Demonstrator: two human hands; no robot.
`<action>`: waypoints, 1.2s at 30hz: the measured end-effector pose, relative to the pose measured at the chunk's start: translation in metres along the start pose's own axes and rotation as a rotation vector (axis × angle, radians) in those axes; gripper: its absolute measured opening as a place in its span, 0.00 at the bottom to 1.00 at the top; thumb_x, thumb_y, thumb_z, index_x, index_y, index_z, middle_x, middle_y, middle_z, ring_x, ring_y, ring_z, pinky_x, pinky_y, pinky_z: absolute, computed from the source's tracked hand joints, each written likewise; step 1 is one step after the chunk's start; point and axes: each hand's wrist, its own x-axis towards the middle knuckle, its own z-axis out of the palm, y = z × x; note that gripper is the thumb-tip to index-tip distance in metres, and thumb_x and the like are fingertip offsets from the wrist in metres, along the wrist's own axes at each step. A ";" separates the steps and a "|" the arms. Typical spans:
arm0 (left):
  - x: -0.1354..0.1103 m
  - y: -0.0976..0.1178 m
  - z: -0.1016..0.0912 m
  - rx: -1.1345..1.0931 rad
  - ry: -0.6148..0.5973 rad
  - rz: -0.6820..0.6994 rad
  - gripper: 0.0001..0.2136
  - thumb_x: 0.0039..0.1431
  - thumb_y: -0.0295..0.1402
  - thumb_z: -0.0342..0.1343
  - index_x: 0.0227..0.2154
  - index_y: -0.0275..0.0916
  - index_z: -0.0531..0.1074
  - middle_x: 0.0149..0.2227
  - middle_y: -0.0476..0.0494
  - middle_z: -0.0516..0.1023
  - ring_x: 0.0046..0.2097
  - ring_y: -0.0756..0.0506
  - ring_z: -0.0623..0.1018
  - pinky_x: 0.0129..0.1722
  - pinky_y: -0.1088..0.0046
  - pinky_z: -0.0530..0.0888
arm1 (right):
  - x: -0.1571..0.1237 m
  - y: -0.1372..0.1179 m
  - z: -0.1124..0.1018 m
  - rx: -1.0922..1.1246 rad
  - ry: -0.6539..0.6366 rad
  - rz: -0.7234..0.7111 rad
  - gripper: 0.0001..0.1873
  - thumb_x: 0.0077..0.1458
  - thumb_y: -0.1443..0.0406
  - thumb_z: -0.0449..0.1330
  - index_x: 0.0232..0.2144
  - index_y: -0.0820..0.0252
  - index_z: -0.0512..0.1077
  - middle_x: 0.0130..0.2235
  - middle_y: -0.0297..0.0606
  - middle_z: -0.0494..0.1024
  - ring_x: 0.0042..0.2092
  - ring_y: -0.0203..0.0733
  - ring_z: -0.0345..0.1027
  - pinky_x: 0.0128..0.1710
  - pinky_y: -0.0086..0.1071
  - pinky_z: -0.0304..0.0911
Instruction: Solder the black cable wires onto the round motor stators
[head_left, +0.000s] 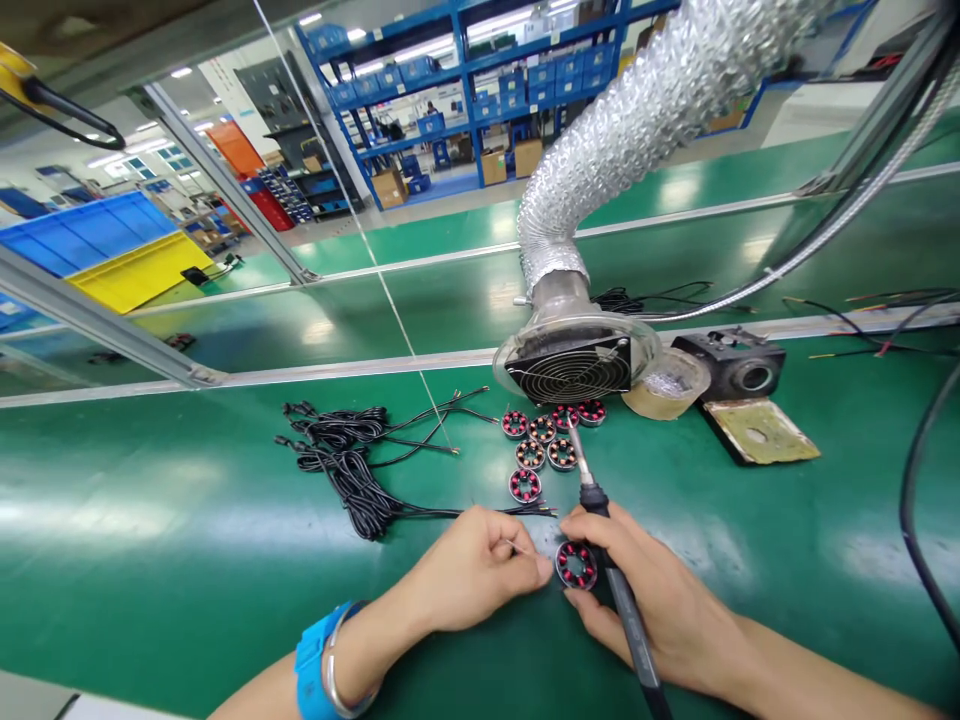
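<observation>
My left hand (476, 570) is closed in a pinch on a thin wire, its fingertips right beside a small round stator with red coils (577, 565) on the green bench. My right hand (645, 590) grips a black soldering iron (600, 505), whose tip points away toward a cluster of several more stators (546, 440); its fingers also touch the near stator. A bundle of black cables (341, 455) lies to the left, with one lead running to my left hand.
A fume extractor fan (571, 368) on a silver flexible duct (637, 110) stands behind the stators. Beside it are a tape roll (667, 385), a black soldering stand (731, 362) and a yellowish sponge tray (759, 432). Blue shelving fills the background.
</observation>
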 end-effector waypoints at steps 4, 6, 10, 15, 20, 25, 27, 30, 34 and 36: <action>-0.008 -0.001 0.013 0.192 0.042 0.078 0.11 0.57 0.41 0.58 0.30 0.37 0.73 0.17 0.58 0.54 0.20 0.54 0.52 0.18 0.75 0.47 | -0.001 0.002 0.003 -0.016 0.025 -0.013 0.27 0.54 0.72 0.54 0.56 0.57 0.58 0.44 0.45 0.70 0.39 0.45 0.72 0.35 0.35 0.73; -0.010 0.001 0.012 0.184 0.002 0.130 0.11 0.61 0.39 0.54 0.31 0.37 0.74 0.17 0.57 0.56 0.20 0.54 0.54 0.18 0.76 0.49 | -0.001 0.003 0.003 -0.040 0.041 -0.016 0.26 0.55 0.72 0.54 0.56 0.57 0.58 0.44 0.44 0.71 0.40 0.45 0.72 0.36 0.35 0.73; -0.020 0.011 -0.018 0.370 0.025 0.190 0.11 0.63 0.38 0.51 0.33 0.38 0.74 0.18 0.56 0.59 0.20 0.53 0.57 0.20 0.76 0.54 | 0.000 0.006 -0.004 -0.094 0.089 -0.010 0.24 0.56 0.70 0.54 0.55 0.58 0.60 0.43 0.44 0.72 0.43 0.47 0.71 0.41 0.39 0.72; -0.029 0.015 -0.063 0.996 0.349 0.169 0.05 0.58 0.30 0.57 0.36 0.40 0.76 0.28 0.47 0.77 0.28 0.47 0.73 0.29 0.73 0.64 | 0.003 0.013 -0.008 -0.127 0.138 0.024 0.23 0.57 0.68 0.55 0.55 0.59 0.61 0.41 0.43 0.71 0.39 0.46 0.70 0.36 0.38 0.72; -0.042 0.015 -0.104 0.823 0.294 0.276 0.09 0.62 0.33 0.55 0.32 0.39 0.80 0.28 0.46 0.80 0.30 0.48 0.75 0.31 0.75 0.67 | 0.002 0.014 -0.007 -0.141 0.147 0.004 0.23 0.57 0.67 0.54 0.55 0.59 0.61 0.40 0.42 0.71 0.37 0.45 0.72 0.35 0.36 0.72; -0.080 0.005 -0.166 0.187 0.921 0.646 0.12 0.49 0.40 0.67 0.22 0.35 0.78 0.19 0.46 0.75 0.20 0.52 0.66 0.19 0.77 0.60 | 0.001 0.018 -0.005 -0.147 0.162 -0.024 0.21 0.57 0.66 0.55 0.54 0.59 0.62 0.39 0.42 0.72 0.36 0.44 0.72 0.34 0.36 0.73; -0.101 0.003 -0.180 0.032 1.136 0.846 0.15 0.49 0.45 0.66 0.22 0.37 0.75 0.12 0.55 0.62 0.15 0.56 0.55 0.17 0.79 0.53 | 0.001 0.020 -0.003 -0.156 0.169 -0.040 0.21 0.58 0.65 0.55 0.54 0.59 0.63 0.40 0.43 0.72 0.36 0.44 0.72 0.34 0.36 0.74; -0.133 0.011 -0.170 0.008 1.258 1.048 0.14 0.52 0.47 0.63 0.24 0.41 0.75 0.12 0.58 0.55 0.15 0.55 0.52 0.17 0.79 0.54 | 0.001 0.022 -0.002 -0.167 0.178 -0.052 0.21 0.57 0.65 0.55 0.54 0.59 0.63 0.40 0.44 0.72 0.37 0.45 0.72 0.35 0.36 0.74; -0.132 0.026 -0.107 0.442 0.844 0.687 0.09 0.55 0.38 0.62 0.24 0.39 0.79 0.21 0.48 0.74 0.23 0.50 0.70 0.23 0.75 0.63 | 0.003 0.017 -0.008 -0.162 0.196 -0.048 0.21 0.57 0.66 0.55 0.54 0.58 0.63 0.37 0.41 0.71 0.36 0.44 0.71 0.34 0.36 0.73; -0.108 0.027 -0.071 0.643 0.464 0.417 0.13 0.61 0.37 0.56 0.25 0.38 0.80 0.20 0.48 0.73 0.23 0.51 0.68 0.24 0.75 0.61 | 0.004 0.011 -0.012 -0.133 0.227 -0.029 0.21 0.57 0.66 0.56 0.53 0.57 0.62 0.37 0.40 0.71 0.37 0.44 0.71 0.36 0.37 0.73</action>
